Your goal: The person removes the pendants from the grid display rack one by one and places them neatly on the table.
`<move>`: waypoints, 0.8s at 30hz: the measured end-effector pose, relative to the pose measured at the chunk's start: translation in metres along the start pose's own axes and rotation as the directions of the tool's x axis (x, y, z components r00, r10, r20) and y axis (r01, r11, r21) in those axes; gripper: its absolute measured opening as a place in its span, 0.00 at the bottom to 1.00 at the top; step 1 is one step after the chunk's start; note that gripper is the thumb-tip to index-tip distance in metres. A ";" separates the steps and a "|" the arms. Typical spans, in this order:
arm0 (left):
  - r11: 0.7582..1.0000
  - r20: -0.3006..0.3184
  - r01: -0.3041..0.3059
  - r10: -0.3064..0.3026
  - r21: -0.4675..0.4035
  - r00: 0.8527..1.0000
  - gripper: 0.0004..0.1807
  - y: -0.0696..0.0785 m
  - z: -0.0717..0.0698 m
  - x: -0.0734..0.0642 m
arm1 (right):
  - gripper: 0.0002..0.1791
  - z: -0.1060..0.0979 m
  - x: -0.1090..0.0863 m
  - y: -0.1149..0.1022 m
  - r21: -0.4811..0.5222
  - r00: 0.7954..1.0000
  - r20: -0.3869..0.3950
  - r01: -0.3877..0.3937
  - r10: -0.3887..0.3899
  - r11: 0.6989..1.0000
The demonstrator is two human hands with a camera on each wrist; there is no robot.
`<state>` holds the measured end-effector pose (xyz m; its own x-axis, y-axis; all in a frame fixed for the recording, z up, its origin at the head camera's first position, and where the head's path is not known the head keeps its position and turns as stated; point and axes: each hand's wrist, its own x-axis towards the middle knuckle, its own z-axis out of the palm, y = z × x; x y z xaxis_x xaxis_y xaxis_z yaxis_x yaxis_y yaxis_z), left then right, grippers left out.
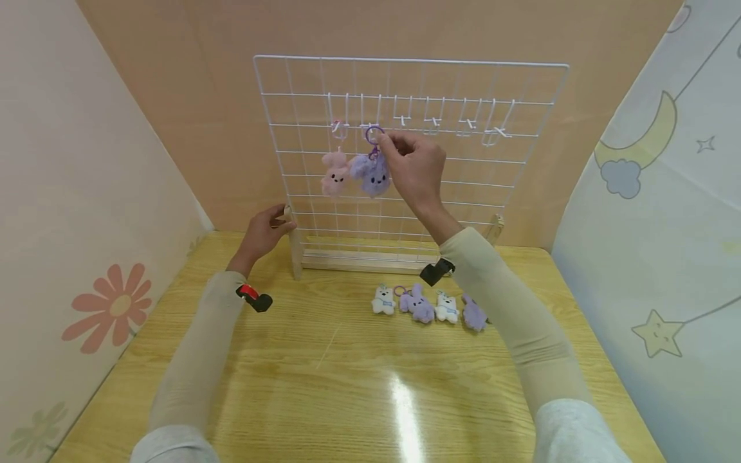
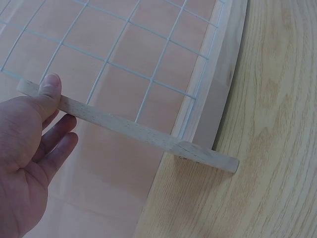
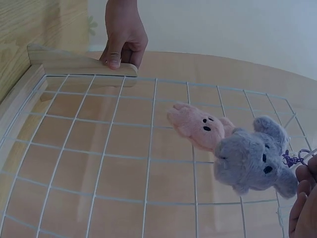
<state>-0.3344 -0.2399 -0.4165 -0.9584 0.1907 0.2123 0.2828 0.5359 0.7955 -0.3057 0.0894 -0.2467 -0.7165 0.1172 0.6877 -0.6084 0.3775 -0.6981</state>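
Note:
My right hand (image 1: 418, 168) pinches the purple key ring of a lavender plush bunny keychain (image 1: 375, 177) in front of the white wire grid rack (image 1: 411, 62). The ring overlaps the second hook from the left; I cannot tell whether it is on the hook. To its left, a pink plush keychain (image 1: 336, 175) hangs from the first hook. In the right wrist view the lavender plush (image 3: 252, 159) partly covers the pink plush (image 3: 195, 126). My left hand (image 1: 262, 236) grips the rack's left wooden upright (image 2: 119, 126) near its top, thumb on one side and fingers on the other.
Farther right, several white hooks (image 1: 433, 122) hold nothing. On the table (image 1: 278, 373) before the rack lie two white plush keychains (image 1: 383, 300) and two purple ones (image 1: 418, 305), the rightmost partly behind the right sleeve. Printed side panels (image 1: 648, 257) stand left and right.

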 end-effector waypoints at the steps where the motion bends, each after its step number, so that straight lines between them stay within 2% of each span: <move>1: 1.000 0.000 0.000 0.000 0.000 1.000 0.36 0.000 0.000 0.000 | 0.10 -0.001 -0.001 -0.001 0.006 1.000 -0.001 0.002 -0.002 1.000; 8: 1.000 0.002 0.005 -0.005 0.002 1.000 0.36 0.000 0.000 0.000 | 0.09 -0.004 -0.008 -0.005 0.014 0.998 0.004 0.056 -0.056 0.998; 18: 1.000 -0.001 -0.025 0.025 0.017 1.000 0.35 0.002 -0.001 -0.001 | 0.11 -0.009 -0.026 -0.002 0.024 0.997 0.050 0.065 -0.066 0.998; 24: 1.000 0.001 -0.021 0.021 0.013 1.000 0.35 0.003 0.000 -0.001 | 0.13 -0.010 -0.042 0.005 0.032 0.994 0.084 0.063 -0.065 0.998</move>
<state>-0.3326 -0.2389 -0.4141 -0.9521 0.2029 0.2288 0.3038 0.5423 0.7833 -0.2751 0.0953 -0.2770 -0.7015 0.0143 0.7125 -0.6628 0.3542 -0.6597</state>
